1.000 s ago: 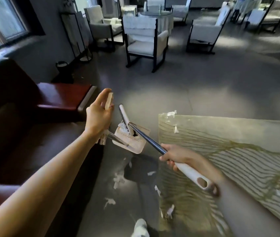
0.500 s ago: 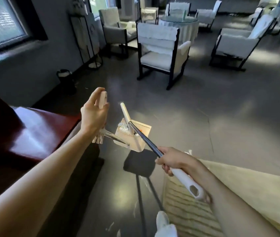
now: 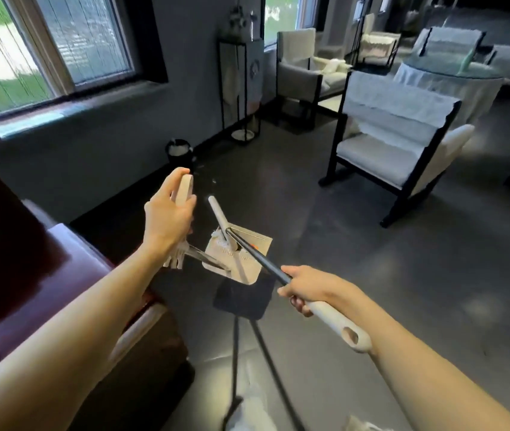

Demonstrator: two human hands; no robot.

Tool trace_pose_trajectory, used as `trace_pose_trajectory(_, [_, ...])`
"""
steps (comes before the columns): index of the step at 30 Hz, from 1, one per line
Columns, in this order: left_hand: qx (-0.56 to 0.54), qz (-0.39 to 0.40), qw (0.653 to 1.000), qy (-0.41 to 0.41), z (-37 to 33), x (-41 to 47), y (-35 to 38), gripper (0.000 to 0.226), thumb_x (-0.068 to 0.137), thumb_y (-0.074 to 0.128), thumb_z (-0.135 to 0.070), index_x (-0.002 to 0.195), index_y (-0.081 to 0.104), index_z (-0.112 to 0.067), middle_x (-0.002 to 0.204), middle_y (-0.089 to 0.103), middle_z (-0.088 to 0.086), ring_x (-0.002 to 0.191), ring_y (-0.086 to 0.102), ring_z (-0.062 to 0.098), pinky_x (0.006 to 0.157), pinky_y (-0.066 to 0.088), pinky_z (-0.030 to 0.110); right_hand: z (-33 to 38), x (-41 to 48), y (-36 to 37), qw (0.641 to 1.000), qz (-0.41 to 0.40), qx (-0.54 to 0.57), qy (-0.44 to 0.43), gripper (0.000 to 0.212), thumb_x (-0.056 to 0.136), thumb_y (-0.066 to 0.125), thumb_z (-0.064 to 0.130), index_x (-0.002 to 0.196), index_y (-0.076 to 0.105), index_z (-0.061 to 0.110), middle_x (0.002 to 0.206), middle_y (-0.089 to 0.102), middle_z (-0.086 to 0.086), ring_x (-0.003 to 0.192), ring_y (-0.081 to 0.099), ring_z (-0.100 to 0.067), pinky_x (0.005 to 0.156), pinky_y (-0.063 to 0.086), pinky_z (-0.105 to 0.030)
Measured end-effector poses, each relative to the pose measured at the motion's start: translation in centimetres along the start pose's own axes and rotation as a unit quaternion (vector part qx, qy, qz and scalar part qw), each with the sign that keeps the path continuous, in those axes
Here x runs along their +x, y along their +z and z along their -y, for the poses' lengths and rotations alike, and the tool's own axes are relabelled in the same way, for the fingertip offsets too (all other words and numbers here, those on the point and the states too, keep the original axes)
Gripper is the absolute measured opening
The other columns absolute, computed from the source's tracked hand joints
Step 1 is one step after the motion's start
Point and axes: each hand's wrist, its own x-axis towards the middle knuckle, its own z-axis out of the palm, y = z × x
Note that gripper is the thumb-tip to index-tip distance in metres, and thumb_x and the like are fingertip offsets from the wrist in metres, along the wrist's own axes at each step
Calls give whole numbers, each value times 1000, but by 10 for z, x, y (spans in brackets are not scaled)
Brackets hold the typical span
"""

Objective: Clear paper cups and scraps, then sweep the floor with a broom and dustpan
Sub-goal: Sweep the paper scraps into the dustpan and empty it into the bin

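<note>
My left hand [image 3: 169, 217] grips the beige handle of the broom [image 3: 184, 186]; pale bristles [image 3: 174, 260] show just below my wrist. My right hand [image 3: 305, 289] grips the long dark pole [image 3: 258, 258] with a white grip end [image 3: 340, 325]. That pole leads to the beige dustpan [image 3: 255, 244], which hangs above the floor over its own dark shadow. White paper scraps [image 3: 221, 241] lie inside the pan. A small black bin [image 3: 180, 150] with a white liner stands by the wall, beyond my left hand.
A dark red sofa [image 3: 29, 259] fills the left side. A black-framed white armchair [image 3: 393, 144] stands ahead on the right, with more chairs and a round glass-topped table [image 3: 446, 73] behind. A tall black stand [image 3: 241, 85] is at the wall. Grey floor lies between.
The view has swung left and forward: the pale rug with its scraps has dropped out of sight, and the bin and armchair are nearer. Both hands keep their holds, dustpan still raised.
</note>
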Motion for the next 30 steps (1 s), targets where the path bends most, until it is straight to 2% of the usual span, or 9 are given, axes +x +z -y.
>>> trace_pose_trajectory(5, [12,-53,998,-19,17,139,17,42,94,58,-11,130,51,-33,95,58,-3,56,57,9,42,50,20,104,116,-56,999,25,-28,-16,58,90,54,8,140,39,36,60,54,2,37,43,-5,40,41,-17])
trace_pose_trajectory(8, [17,-80,997,-15,23,215,25,42,94,58,-11,128,51,-34,94,55,-12,57,57,11,42,49,19,165,181,-86,997,63,-36,-27,52,91,57,12,133,41,37,54,54,1,39,45,-5,42,43,-19])
trace_pose_trajectory(13, [29,-125,991,-25,61,352,54,39,93,58,-11,121,55,-37,107,59,0,56,55,12,41,47,19,263,310,-133,993,94,-56,-52,65,92,56,9,144,32,38,41,52,6,36,44,-5,39,41,-18])
trace_pose_trajectory(17, [61,-157,986,-22,91,463,80,43,90,59,-10,108,55,-49,96,63,-1,47,54,6,40,46,20,341,404,-178,987,123,-76,-75,69,93,54,6,149,25,34,45,49,5,35,42,-3,37,39,-17])
trace_pose_trajectory(22, [76,-210,974,-48,116,588,89,40,90,58,-18,107,54,-54,94,65,0,70,60,18,67,55,39,449,503,-222,978,154,-114,-85,70,95,51,5,151,20,33,62,45,-1,37,42,-3,37,39,-18])
trace_pose_trajectory(23, [72,-218,972,-51,122,609,91,39,90,58,-19,108,55,-54,94,65,0,69,60,16,66,55,38,468,519,-227,976,159,-122,-88,70,95,51,5,152,20,33,63,45,-1,38,41,-3,37,39,-17])
trace_pose_trajectory(27, [73,-234,968,-57,153,699,97,43,91,59,-14,118,56,-48,101,66,7,44,53,1,40,45,20,531,594,-242,965,190,-153,-96,71,95,51,6,152,18,34,66,45,-2,40,43,-3,39,40,-18])
trace_pose_trajectory(29, [88,-231,967,-59,171,746,98,44,92,59,-14,126,54,-41,113,67,11,49,58,3,42,46,19,560,638,-246,962,201,-159,-95,72,95,52,7,152,18,35,66,46,-2,41,43,-3,39,40,-18])
trace_pose_trajectory(30, [105,-216,969,-56,180,769,98,44,93,58,-15,131,52,-37,119,65,13,58,64,11,48,49,21,572,661,-246,962,203,-158,-96,72,95,52,7,152,18,35,66,45,-2,40,43,-3,39,39,-18])
